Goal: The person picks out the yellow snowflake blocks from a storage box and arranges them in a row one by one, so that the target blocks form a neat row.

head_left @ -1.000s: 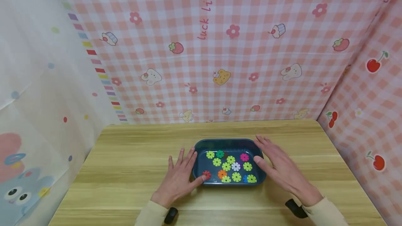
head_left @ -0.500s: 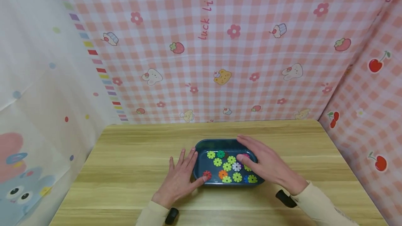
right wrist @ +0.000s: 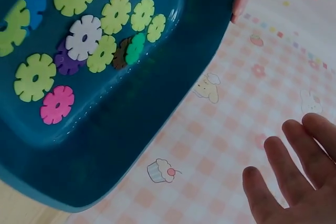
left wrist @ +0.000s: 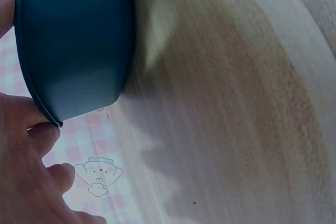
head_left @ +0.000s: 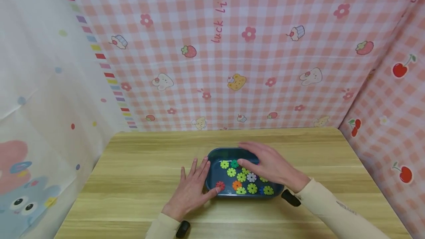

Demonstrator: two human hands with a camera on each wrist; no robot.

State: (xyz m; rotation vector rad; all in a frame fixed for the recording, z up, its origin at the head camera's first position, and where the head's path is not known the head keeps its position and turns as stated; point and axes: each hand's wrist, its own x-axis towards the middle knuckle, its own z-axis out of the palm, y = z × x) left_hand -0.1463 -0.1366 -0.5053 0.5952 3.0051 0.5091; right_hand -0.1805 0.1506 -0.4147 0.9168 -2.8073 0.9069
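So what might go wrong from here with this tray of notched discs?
The white disc overlaps the purple disc, so lifting one might drag the other. The left grip is at one end of the tray, so the tray could swivel if the right grip bumps it.

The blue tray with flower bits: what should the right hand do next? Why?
Perhaps lower the right hand and pinch the dark green piece in the blue tray. That hand holds nothing, and in the head view its thumb tip shows close beside that piece. The left hand touches the tray's rim, which may steady it.
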